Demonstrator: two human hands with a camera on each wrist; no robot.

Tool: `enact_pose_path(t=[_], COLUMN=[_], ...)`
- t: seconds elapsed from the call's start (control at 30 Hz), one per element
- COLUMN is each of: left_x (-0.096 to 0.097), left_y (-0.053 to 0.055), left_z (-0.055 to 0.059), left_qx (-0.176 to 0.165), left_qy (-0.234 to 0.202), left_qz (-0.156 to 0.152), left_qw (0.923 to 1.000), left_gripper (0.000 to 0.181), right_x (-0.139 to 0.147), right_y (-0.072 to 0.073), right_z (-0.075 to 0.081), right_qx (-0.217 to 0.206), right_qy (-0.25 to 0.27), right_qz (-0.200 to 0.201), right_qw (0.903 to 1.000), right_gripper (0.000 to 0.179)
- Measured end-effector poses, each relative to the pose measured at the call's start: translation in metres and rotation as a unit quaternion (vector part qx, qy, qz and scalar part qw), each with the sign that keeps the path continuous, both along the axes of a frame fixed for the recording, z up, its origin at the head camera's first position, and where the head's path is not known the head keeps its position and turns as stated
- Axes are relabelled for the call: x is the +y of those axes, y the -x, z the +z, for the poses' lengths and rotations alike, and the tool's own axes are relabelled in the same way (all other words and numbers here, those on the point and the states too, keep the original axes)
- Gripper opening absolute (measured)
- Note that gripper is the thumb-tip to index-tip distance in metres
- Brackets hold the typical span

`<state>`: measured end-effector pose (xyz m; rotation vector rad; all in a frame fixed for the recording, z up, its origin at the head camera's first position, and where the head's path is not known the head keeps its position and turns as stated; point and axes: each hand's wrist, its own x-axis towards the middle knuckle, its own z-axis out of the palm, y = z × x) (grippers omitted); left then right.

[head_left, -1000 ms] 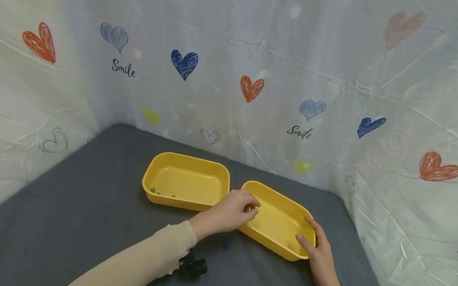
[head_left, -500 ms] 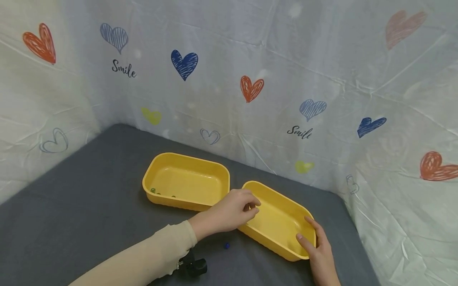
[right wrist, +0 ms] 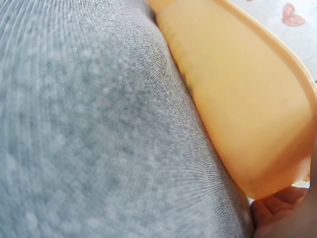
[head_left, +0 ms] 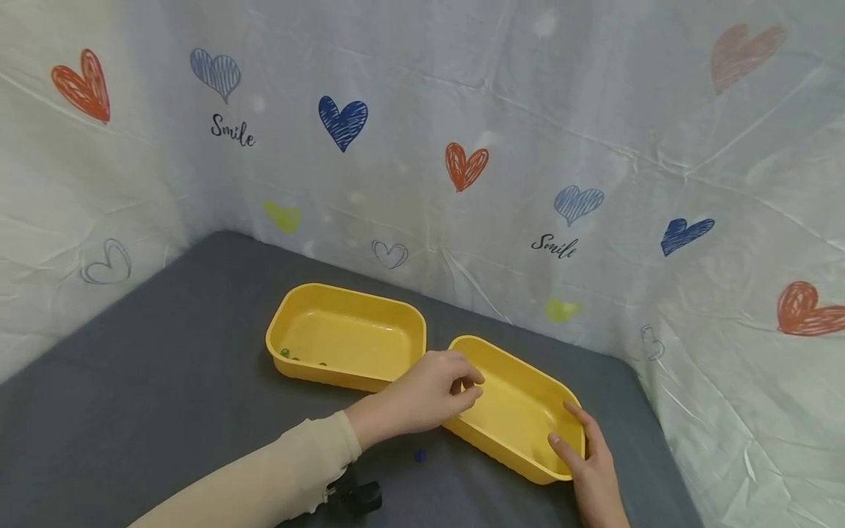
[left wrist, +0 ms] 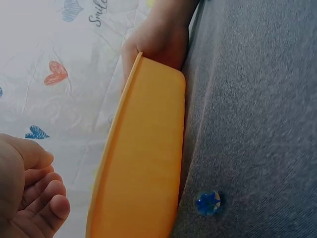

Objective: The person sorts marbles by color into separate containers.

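My left hand [head_left: 432, 392] hovers over the near-left side of the right yellow bin [head_left: 508, 400], its fingers loosely curled. No object shows between the fingertips in the head view or the left wrist view. At that bin's right end, my right hand [head_left: 593, 469] grips the rim, thumb over the inner side; in the right wrist view its curled fingers [right wrist: 277, 206] are at the bin's corner. A blue glass marble [left wrist: 208, 203] lies on the grey cloth in front of the bin. The inside that I can see of this bin is bare.
Left of the gripped bin stands a second yellow bin [head_left: 346, 326], with green marbles [head_left: 285, 353] along its near-left edge. A black clamp-like device [head_left: 356, 495] is under my left forearm. White curtains [head_left: 409, 110] printed with hearts hang behind the grey-covered surface [head_left: 165, 367].
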<state>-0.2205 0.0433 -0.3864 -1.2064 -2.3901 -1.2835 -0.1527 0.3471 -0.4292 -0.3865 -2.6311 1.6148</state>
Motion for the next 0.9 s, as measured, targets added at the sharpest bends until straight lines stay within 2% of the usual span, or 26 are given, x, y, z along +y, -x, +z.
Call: enact_pose_path(t=[0.47, 0.7, 0.9], left_x=[-0.005, -0.009, -0.016], left_y=[-0.027, -0.034, -0.037], left_z=[0.001, -0.006, -0.017], left_qx=[0.015, 0.019, 0.013], left_qy=[0.000, 0.021, 0.032], left_qz=[-0.049, -0.052, -0.065], left_qw=[0.9987, 0.9983, 0.9973], left_gripper=[0.014, 0.013, 0.009], right_x=[0.002, 0.003, 0.002], right_y=[-0.002, -0.002, 0.000], right_z=[-0.001, 0.001, -0.001], right_qx=[0.000, 0.002, 0.011], right_qy=[0.006, -0.002, -0.021], right_qz=[0.002, 0.001, 0.006], right_qw=[1.0000, 1.0000, 0.9997], right_gripper=[0.072, 0.072, 0.071])
